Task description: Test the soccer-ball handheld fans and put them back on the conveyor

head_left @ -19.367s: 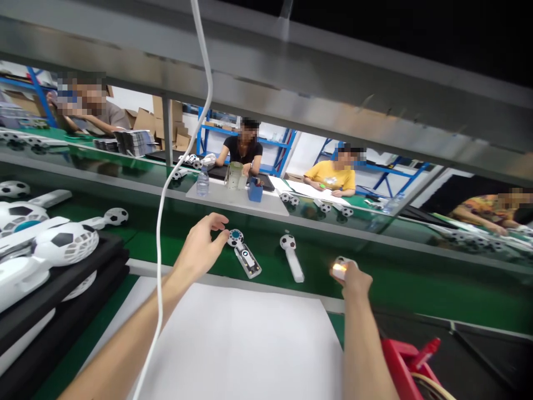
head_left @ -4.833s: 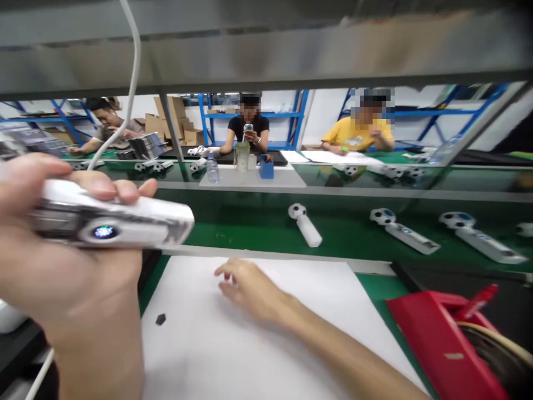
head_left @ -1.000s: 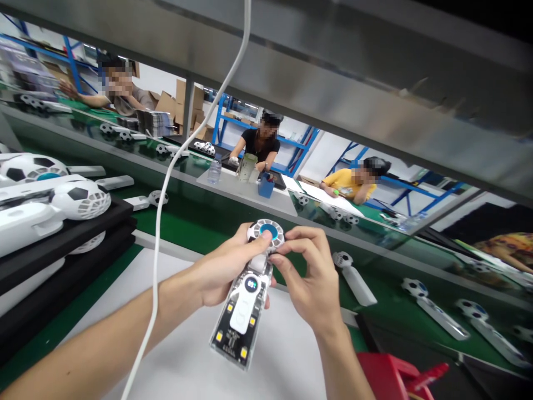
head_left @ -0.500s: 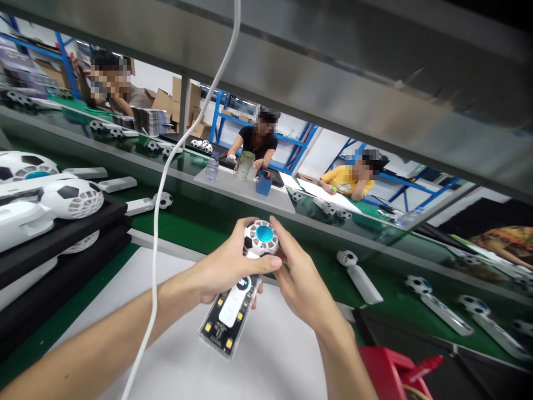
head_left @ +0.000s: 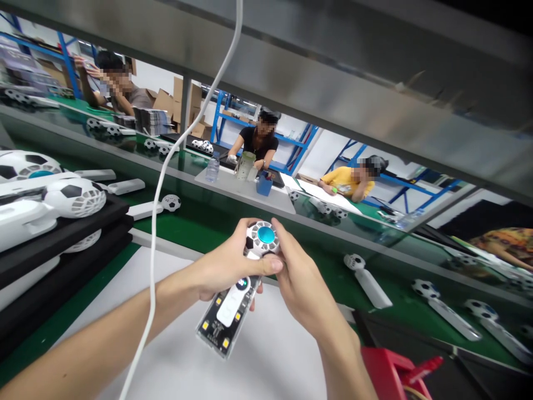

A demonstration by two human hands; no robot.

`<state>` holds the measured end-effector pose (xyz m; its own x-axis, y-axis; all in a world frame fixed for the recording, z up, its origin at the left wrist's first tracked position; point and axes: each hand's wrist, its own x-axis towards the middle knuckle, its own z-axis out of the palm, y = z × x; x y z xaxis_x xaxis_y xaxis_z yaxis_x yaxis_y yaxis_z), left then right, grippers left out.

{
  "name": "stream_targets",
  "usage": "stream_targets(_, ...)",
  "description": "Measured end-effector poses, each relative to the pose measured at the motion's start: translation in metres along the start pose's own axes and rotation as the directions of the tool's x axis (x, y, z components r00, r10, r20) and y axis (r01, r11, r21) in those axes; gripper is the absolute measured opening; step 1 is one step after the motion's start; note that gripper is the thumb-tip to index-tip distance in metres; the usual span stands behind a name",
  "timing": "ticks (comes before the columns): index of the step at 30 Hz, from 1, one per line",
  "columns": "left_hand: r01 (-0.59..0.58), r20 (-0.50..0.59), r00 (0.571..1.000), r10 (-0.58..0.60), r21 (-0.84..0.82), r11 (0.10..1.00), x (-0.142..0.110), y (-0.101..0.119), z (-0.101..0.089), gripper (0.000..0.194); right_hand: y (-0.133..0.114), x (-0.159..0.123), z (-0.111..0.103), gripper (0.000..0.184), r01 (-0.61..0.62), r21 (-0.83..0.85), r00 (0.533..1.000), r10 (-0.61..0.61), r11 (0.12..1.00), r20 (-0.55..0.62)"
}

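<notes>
Over the white sheet (head_left: 166, 355) I hold a handheld fan (head_left: 227, 311) with a football-patterned head and a blue centre disc. Its handle is clear-sided with a black circuit board, yellow-white squares and a small lit display, and slants down toward me. My left hand (head_left: 233, 258) is closed around the fan near its neck, thumb across the front, some fingers hidden behind it. My right hand (head_left: 297, 272) cups the right side of the fan head, its fingers pressed against it.
Black trays (head_left: 112, 214) stacked with white fans stand at the left. A white cable (head_left: 154, 250) hangs in front of my left forearm. More fans (head_left: 370, 283) lie on the green belt at right. A red box (head_left: 385, 372) stands lower right. Co-workers (head_left: 258, 141) sit across the line.
The fans on the belt have shifted slightly to the right. Both hands still hold the fan, its handle end now a little further left.
</notes>
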<state>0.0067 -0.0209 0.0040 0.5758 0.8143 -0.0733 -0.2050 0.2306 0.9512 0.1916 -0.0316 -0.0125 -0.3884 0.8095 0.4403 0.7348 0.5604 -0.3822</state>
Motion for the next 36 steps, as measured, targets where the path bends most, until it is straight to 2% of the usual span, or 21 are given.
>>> stream_targets(10, 0.005, 0.002, 1.0, -0.005, 0.036, 0.999, 0.0, 0.001, -0.001, 0.078, -0.004, -0.001, -0.002, 0.06, -0.013, -0.008, 1.0, 0.013, 1.0, 0.022)
stream_targets(16, -0.014, 0.024, 1.0, 0.013, 0.02, 1.0, -0.001, 0.002, 0.001, 0.084, -0.005, -0.002, -0.002, 0.06, -0.007, -0.027, 1.0, 0.007, 1.0, 0.004)
stream_targets(28, 0.024, -0.021, 1.0, -0.023, 0.059, 0.998, -0.001, 0.002, 0.002, 0.077, -0.014, -0.002, 0.001, 0.063, -0.083, -0.051, 0.995, 0.086, 0.995, 0.054)
stream_targets(36, 0.04, -0.027, 0.999, -0.039, 0.061, 0.997, -0.002, 0.0, 0.006, 0.075, -0.016, -0.004, 0.002, 0.064, -0.09, -0.081, 0.995, 0.093, 0.993, 0.034)
